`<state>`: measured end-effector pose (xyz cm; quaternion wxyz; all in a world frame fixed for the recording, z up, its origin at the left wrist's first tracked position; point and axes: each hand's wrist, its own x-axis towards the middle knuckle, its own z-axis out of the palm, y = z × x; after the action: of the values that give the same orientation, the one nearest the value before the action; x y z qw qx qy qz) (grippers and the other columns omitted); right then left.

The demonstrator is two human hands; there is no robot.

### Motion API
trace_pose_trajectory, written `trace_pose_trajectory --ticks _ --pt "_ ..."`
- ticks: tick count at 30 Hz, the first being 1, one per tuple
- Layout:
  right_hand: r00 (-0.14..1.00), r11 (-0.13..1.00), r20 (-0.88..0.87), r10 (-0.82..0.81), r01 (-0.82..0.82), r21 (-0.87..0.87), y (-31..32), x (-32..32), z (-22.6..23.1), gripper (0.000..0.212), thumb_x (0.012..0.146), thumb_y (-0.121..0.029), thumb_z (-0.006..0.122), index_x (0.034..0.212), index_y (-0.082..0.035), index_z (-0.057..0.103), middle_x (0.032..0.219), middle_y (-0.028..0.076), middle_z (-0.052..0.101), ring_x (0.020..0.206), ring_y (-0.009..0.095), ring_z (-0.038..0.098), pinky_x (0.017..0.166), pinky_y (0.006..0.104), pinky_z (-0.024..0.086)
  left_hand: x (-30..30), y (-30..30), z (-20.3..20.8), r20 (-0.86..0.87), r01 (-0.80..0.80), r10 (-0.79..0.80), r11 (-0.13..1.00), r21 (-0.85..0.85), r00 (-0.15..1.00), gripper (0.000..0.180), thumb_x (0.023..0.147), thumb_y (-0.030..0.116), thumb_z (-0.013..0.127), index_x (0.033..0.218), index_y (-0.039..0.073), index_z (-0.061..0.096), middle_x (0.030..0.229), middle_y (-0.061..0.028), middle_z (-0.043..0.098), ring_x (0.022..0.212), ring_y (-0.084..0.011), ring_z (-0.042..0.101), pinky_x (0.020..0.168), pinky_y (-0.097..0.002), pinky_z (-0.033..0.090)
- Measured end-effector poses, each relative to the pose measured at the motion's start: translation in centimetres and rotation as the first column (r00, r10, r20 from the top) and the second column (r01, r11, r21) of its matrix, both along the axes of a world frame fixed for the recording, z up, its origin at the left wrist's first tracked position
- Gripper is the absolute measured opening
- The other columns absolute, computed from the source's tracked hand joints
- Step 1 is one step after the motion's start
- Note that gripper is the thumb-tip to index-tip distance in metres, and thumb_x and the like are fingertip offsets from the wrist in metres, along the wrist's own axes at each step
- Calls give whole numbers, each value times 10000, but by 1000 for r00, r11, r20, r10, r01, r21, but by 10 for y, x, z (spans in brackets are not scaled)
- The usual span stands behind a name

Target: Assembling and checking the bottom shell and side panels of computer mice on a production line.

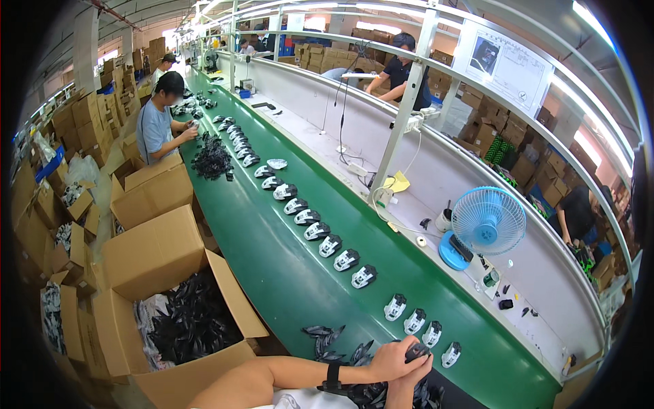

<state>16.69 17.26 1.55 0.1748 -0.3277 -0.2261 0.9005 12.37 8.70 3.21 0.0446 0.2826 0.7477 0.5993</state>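
Observation:
My two hands meet at the lower edge of the green conveyor belt (272, 273). My left hand (383, 360), with a black wristband behind it, and my right hand (415, 375) are both closed around a small black plastic part (417, 351). A loose pile of black shell pieces (332, 341) lies on the belt just left of my hands. Right past my fingers stand white and black mouse bodies (414, 320), the near end of a long row (306, 217) running up the belt.
An open cardboard box (235, 300) of black pieces stands at my left, with more cartons behind it. A blue desk fan (487, 221) sits on the white shelf (436, 191) to the right. Another person (160, 126) works farther up the belt, beside a second black pile (212, 160).

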Motion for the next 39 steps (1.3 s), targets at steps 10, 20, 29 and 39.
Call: trace_pose_trajectory --ticks 10,20,29,39 --pt "989 968 146 15 -51 245 -11 20 -43 327 948 -399 360 1020 -130 532 941 -6 593 872 162 599 762 306 498 -12 -8 -40 122 281 -258 925 -255 959 443 837 449 553 989 57 417 671 -237 594 651 -435 590 573 -491 458" --pt "991 952 132 -34 -8 305 12 13 -53 336 924 -406 378 935 -117 550 886 22 596 873 199 598 759 350 494 -4 4 -31 77 238 -229 961 -140 970 414 852 391 572 951 15 427 653 -221 592 603 -421 586 534 -459 449" --pt "989 959 138 -61 19 283 10 -23 -49 282 919 -278 441 969 -47 594 936 55 635 867 183 610 760 322 486 -22 26 -74 612 -117 28 988 105 790 379 814 341 667 949 -4 589 835 -131 649 745 -191 613 672 -314 474" --pt "866 245 500 23 -490 837 -4 -48 -126 269 918 -262 492 1003 -24 583 903 98 617 782 188 594 697 319 478 -127 -1 -139 287 -205 305 922 -330 908 578 762 489 654 1064 23 498 866 -245 636 828 -384 632 719 -429 493"
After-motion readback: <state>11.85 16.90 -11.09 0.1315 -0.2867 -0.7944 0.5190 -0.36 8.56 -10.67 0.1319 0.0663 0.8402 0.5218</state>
